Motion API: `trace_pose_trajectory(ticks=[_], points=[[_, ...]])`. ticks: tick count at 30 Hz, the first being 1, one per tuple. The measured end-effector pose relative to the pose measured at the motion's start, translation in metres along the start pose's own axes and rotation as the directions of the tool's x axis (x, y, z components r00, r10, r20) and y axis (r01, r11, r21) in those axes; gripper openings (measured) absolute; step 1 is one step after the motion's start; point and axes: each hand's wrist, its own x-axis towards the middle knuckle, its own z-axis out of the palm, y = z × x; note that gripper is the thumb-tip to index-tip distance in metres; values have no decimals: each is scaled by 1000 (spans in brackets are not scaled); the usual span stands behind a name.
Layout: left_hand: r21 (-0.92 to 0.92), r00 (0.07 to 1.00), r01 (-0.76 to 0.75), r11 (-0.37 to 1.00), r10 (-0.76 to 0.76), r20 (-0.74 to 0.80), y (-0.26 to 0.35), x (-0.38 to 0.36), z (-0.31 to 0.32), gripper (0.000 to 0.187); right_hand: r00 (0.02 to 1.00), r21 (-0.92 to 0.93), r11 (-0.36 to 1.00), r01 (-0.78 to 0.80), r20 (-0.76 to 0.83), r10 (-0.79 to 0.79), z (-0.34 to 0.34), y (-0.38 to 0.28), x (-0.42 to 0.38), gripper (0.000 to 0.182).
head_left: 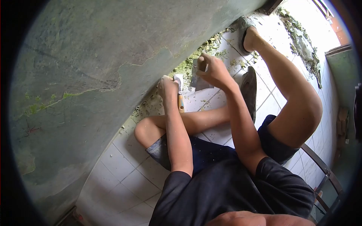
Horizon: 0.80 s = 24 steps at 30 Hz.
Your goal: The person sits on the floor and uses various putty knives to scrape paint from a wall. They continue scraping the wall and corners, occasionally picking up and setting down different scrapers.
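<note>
My left hand (168,86) is closed low beside the wall, its fingertips at the pale flat head of a yellow-handled tool (181,103). The tool's handle, with a hole in its end, points back toward my bent leg. To the right, my right hand (215,69) is wrapped around the handle of a broad scraper (197,80). Its wide grey blade is tilted down close over the tiles, apart from my left hand. Green paint flakes (184,66) lie heaped along the foot of the wall, just beyond both hands.
A green-grey wall (86,56) with patchy, peeling paint rises on the left. White floor tiles (124,165) carry scattered chips. More debris (301,41) is strewn at the upper right. My legs and a dark sandal (248,90) frame the work spot. A metal-framed piece (320,165) stands at right.
</note>
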Motion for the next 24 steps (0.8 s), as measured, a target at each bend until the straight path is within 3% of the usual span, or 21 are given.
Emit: trace_pose_trajectory(ticks=[1, 3, 5, 6, 7, 9, 10, 11, 12, 13, 15, 17, 18, 20, 21, 24], points=[[109, 993, -35, 993, 46, -106, 2, -3, 1, 19, 1000, 42, 999, 13, 23, -14, -8, -2, 1, 20], [143, 993, -45, 989, 60, -101, 2, 1, 4, 27, 1000, 93, 996, -17, 27, 14, -18, -15, -2, 14], [-121, 963, 97, 988, -62, 261, 10, 3, -1, 46, 992, 176, 983, -55, -102, 74, -21, -24, -3, 11], [-418, 871, 259, 871, -24, 491, 11, -2, -3, 63, 994, 227, 971, -69, -68, 87, -25, -27, -4, 14], [-417, 871, 261, 871, -26, 490, 19, -7, -5, 63, 994, 228, 971, -70, -66, 87, -23, -25, -3, 14], [-702, 754, 510, 496, 136, 643, 33, -17, -2, 61, 980, 45, 990, 134, -151, -126, -19, -21, -3, 18], [-702, 753, 509, 498, 138, 643, 31, -11, 9, 61, 998, 69, 997, -32, -52, 36, -20, -29, -5, 22], [-772, 752, 500, 393, 246, 612, 26, 2, 28, 56, 991, 155, 981, -116, -50, 125, -12, -26, -7, 23], [-824, 748, 493, 278, 348, 565, 25, 9, 40, 51, 983, 217, 965, -146, -78, 166, -3, -24, -9, 23], [-825, 746, 492, 279, 353, 565, 37, 1, 37, 51, 973, 279, 945, -171, -104, 207, 4, -24, -11, 23], [-906, 856, 420, -53, 355, 376, 68, -27, 18, 41, 973, 223, 963, -152, -140, 186, 8, -28, -11, 27], [-887, 821, 460, -37, 398, 409, 66, -26, 16, 39, 973, 46, 974, -220, 85, 216, 2, -32, -10, 33], [-842, 788, 531, -96, 420, 450, 60, -16, 29, 39, 940, 123, 936, -329, 142, 312, 8, -23, -10, 36], [-758, 732, 627, -178, 466, 496, 56, -8, 40, 43, 944, 192, 925, -328, 106, 313, 16, -15, -11, 37], [-757, 729, 630, -175, 469, 498, 53, -5, 45, 43, 948, 259, 912, -319, 77, 309, 19, -10, -12, 37], [-790, 727, 599, -129, 501, 469, 51, -4, 45, 40, 932, 230, 903, -362, 90, 351, 13, -23, -10, 38]])
